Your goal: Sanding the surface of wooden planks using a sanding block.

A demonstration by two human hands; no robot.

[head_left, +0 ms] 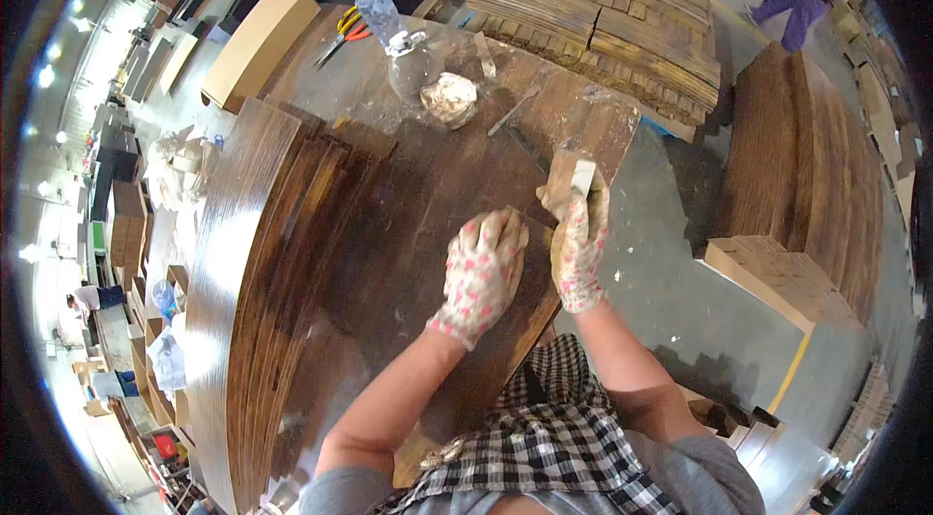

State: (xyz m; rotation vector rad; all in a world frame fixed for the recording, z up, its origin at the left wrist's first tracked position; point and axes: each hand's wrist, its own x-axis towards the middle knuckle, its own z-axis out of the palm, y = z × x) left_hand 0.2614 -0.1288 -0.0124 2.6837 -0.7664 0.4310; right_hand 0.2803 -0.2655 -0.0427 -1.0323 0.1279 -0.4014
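Pressing dark board [408, 253], gloved hands [483, 274], block [571, 175] gripped

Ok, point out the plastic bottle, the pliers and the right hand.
Plastic bottle [379, 12], head view, middle of its body.
Pliers [346, 29], head view, on the handles.
Right hand [579, 241], head view, back of the glove.

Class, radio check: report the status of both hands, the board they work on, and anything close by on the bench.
Left gloved hand flat on dark wooden board. Right gloved hand gripping pale sanding block at board's edge. Crumpled rag, clear bottle beyond, apart.
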